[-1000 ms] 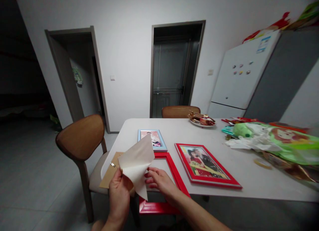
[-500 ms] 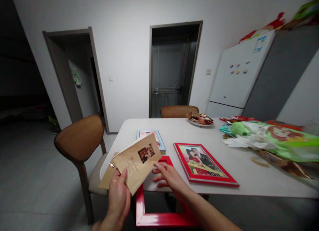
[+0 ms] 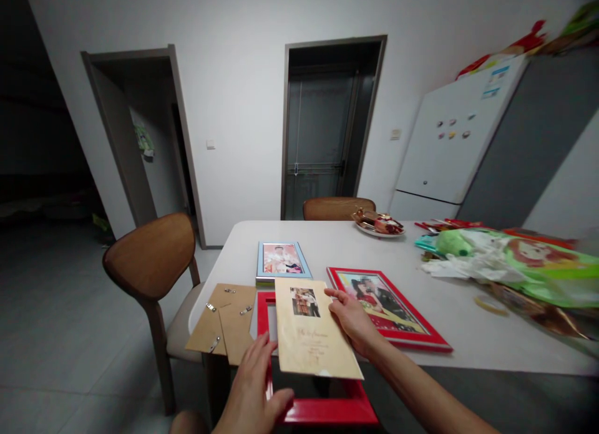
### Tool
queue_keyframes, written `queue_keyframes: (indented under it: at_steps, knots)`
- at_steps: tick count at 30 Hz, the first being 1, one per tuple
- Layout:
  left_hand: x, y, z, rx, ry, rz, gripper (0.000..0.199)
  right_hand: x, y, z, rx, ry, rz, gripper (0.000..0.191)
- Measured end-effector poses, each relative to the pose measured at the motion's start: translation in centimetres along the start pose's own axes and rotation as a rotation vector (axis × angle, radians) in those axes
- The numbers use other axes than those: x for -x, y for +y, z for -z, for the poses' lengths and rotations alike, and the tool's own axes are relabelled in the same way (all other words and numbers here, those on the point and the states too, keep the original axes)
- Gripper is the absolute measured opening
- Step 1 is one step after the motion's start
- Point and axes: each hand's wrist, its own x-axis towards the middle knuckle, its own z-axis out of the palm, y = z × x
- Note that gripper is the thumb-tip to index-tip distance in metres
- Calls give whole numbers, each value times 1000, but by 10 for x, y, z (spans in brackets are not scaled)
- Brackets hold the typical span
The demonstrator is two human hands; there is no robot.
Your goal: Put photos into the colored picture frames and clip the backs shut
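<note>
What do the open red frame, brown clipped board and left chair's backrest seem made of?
Open red frame: painted wood or plastic, glossy; bright reflections.
Brown clipped board: probably fibreboard, matte; flat, even tan. Its clips: shiny, so likely metal.
Left chair's backrest: likely wood, satin; warm brown, soft sheen.

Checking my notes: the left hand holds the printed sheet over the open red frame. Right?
Wrong hand: the head view shows the right hand holding the printed sheet over the open red frame; the left hand is at its left side.

Reddish script (image 3: 314, 343) on the cream sheet (image 3: 299, 356) and blue-printed label (image 3: 495, 81) on the refrigerator (image 3: 447, 163) (too small to read).
</note>
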Motion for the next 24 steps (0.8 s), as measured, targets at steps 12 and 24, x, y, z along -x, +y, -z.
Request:
queue_keyframes:
  at_steps: [12, 24]
  knots:
    - [3, -19, 2, -284, -224, -204, 94, -6, 17, -9, 463, 21, 164, 46]
    - [-4, -6, 7, -428, -315, -65, 82, 10, 13, -16, 1025, 20, 441, 38]
